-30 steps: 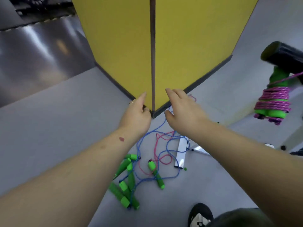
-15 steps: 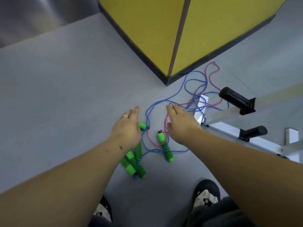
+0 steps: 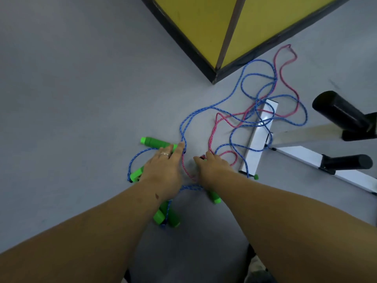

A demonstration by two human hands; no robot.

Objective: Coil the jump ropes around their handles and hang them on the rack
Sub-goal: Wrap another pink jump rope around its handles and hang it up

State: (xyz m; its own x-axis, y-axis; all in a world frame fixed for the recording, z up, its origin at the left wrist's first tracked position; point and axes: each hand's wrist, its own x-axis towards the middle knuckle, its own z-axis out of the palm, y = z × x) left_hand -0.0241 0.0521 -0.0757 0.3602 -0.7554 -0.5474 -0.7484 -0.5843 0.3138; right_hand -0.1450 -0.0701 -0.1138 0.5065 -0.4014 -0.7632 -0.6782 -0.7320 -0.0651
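Note:
Tangled blue ropes (image 3: pixel 206 108) and a pink rope (image 3: pixel 282 62) lie on the grey floor with several green handles. My left hand (image 3: pixel 163 170) lies palm down, its fingertips touching one green handle (image 3: pixel 153 142). More handles lie beside my left wrist (image 3: pixel 136 174) and under my forearm (image 3: pixel 168 216). My right hand (image 3: pixel 213 166) rests over another green handle (image 3: pixel 214 198), hiding its upper end; its fingers curl down and their grip is hidden. The white rack (image 3: pixel 258 137) with black pegs (image 3: pixel 338 111) stands to the right, ropes draped over its foot.
A yellow block with a dark base (image 3: pixel 212 29) has its corner just beyond the ropes. A second black peg (image 3: pixel 347 161) juts from the rack's lower bar. My shoe (image 3: pixel 258 271) shows at the bottom edge. Grey floor (image 3: pixel 71 99) stretches to the left.
My view has tilted down and closer to the floor. Both hands have dropped onto the handles: the left now touches one, the right covers another.

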